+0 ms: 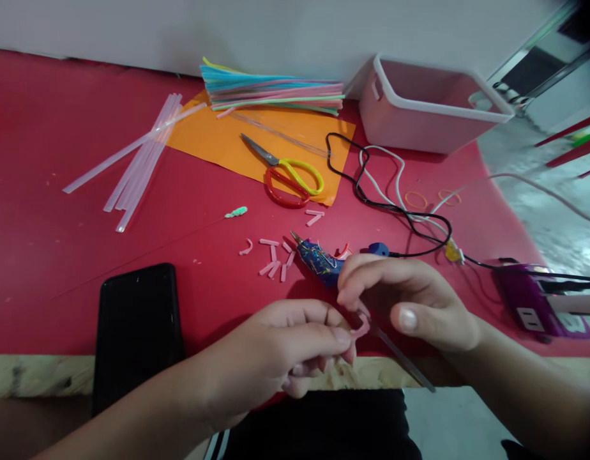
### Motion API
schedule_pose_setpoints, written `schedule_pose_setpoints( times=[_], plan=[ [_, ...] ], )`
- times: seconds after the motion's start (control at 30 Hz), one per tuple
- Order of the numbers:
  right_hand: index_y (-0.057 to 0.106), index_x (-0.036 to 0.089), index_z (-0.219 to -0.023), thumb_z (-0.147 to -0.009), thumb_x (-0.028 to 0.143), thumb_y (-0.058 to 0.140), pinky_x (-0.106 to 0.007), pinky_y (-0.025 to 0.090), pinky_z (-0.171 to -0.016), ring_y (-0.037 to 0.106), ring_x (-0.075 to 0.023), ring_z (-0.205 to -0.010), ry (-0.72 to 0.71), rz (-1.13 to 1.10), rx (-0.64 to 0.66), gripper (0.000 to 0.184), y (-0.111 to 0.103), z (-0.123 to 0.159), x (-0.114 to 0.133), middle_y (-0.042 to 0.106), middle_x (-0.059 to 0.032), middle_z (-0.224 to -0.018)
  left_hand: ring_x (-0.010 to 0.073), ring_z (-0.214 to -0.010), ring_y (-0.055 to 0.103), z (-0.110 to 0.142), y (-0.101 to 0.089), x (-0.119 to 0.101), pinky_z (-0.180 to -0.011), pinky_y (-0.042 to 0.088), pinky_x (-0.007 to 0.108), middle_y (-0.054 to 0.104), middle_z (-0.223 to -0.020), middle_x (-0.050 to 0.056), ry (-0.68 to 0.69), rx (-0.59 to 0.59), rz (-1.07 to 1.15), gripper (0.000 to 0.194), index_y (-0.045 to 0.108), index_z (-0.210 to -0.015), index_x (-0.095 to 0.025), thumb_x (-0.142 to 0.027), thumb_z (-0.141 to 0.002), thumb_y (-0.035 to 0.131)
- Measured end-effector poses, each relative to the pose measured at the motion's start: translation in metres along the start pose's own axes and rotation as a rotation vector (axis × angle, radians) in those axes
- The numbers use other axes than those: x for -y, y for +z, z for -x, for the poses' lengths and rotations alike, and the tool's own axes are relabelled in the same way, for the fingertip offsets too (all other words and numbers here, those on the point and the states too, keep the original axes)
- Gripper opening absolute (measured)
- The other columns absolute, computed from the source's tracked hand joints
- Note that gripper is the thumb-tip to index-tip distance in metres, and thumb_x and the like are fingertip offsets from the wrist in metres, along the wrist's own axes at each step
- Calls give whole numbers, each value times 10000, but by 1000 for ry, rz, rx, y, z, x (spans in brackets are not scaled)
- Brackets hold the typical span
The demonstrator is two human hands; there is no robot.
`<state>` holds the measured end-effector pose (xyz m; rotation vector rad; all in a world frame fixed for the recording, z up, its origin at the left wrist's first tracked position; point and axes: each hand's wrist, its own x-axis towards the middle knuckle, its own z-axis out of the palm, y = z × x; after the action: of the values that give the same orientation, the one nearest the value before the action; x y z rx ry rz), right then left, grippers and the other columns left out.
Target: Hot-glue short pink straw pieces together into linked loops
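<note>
My left hand [309, 348] pinches a small curved pink piece [362, 327], perhaps cut from a pipe cleaner, between thumb and fingers. Close by on the right, my right hand [410, 300] has its thumb and index finger apart; its bent fingertips hover at or just above the pink piece, and I cannot tell whether they touch it. Partly behind my right hand lies a blue glue gun [318, 260], nozzle pointing to the upper left. A clear glue stick [405, 361] slants out below my right hand. Several short pink pieces [274, 251] lie left of the nozzle.
Scissors [280, 169] rest on an orange sheet [204, 144] beneath colourful pipe cleaners [276, 89]. Glue sticks [142, 160] lie left, above a phone [136, 319]. A pink bin [429, 118], tangled cords [395, 207] and a purple power strip [529, 300] occupy the right.
</note>
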<state>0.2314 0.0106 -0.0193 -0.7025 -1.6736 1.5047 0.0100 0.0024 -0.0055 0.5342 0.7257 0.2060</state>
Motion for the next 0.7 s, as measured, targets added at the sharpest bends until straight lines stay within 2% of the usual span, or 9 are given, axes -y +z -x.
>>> schedule_pose_setpoints(
  times=[0.13,0.27,0.53,0.6,0.7],
  plan=[
    [714,157,-967,-926,271,691,-221,533,-666,631,-104,-755,26,-78,29,123,2,-3,0,650,-33,-847,46,-514,279,-1,-2,3,-460,174,177,436,-620,-45,-21,22,30,222,635,-728,-136,-316,-831,713],
    [705,145,-926,-931,315,687,-252,545,-744,630,-120,-821,32,-4,42,171,0,-3,1,637,-50,-880,50,-509,267,0,0,0,-461,173,187,412,-603,-54,-29,38,47,223,623,-712,-142,-313,-833,699],
    [686,133,-830,-924,273,689,-235,528,-669,613,-102,-739,78,-55,127,169,3,-4,5,613,-39,-837,53,-492,286,-3,0,3,-459,178,202,401,-551,-65,-44,34,-15,204,619,-700,-146,-306,-801,696],
    [677,136,-819,-924,263,686,-240,529,-682,609,-103,-739,75,-68,111,165,3,-4,4,607,-30,-816,48,-490,301,-4,0,4,-458,202,194,429,-587,-60,-14,-10,-44,193,636,-748,-148,-318,-821,691],
    [663,148,-810,-926,293,678,-234,510,-632,579,-100,-703,107,-87,-3,187,4,-4,0,589,-19,-798,53,-505,369,-4,4,3,-460,281,189,522,-708,-41,119,-154,-114,178,666,-938,-184,-349,-870,674]
  ],
)
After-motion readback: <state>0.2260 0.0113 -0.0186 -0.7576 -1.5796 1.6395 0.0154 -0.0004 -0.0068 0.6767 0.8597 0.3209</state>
